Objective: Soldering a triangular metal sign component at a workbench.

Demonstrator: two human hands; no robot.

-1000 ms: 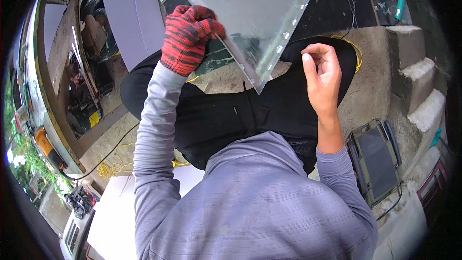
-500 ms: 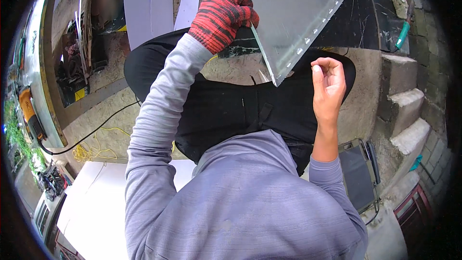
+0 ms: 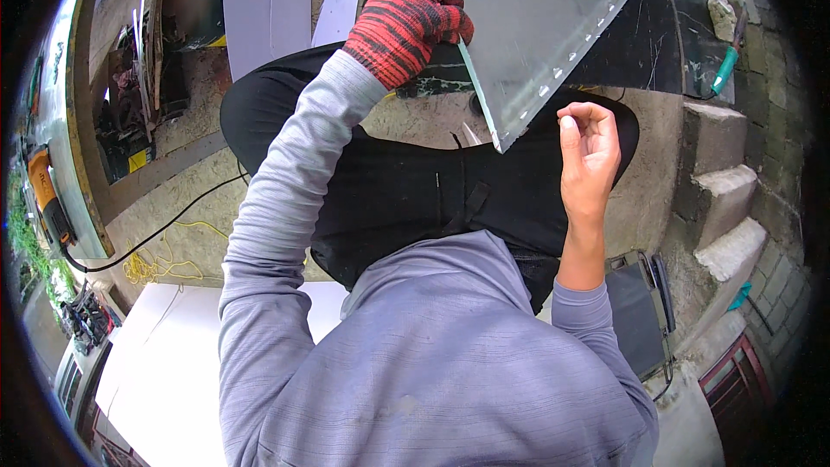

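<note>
My left hand (image 3: pixel 406 22), in a red and black knit glove, grips the left edge of a grey sheet-metal panel (image 3: pixel 527 26) held up in front of me. The panel has a folded rim with a row of small holes along its right edge, and its lower corner points down toward my legs. My bare right hand (image 3: pixel 588 151) hovers just below and right of that corner, fingers curled with thumb and forefinger pinched together; I cannot tell whether something small sits between them. My grey sleeves and black trousers fill the middle.
White boards (image 3: pixel 164 363) lie on the ground at lower left. A black cable (image 3: pixel 164 229) and yellow cord (image 3: pixel 151 264) cross the concrete. Concrete steps (image 3: pixel 722 190) rise at right, with a teal-handled tool (image 3: pixel 724 69) above them. A cluttered bench (image 3: pixel 130 95) runs along the left.
The panel has shifted up and to the right, with my gloved left hand rising along its edge. My right hand stays close under the panel's lower corner, still pinched.
</note>
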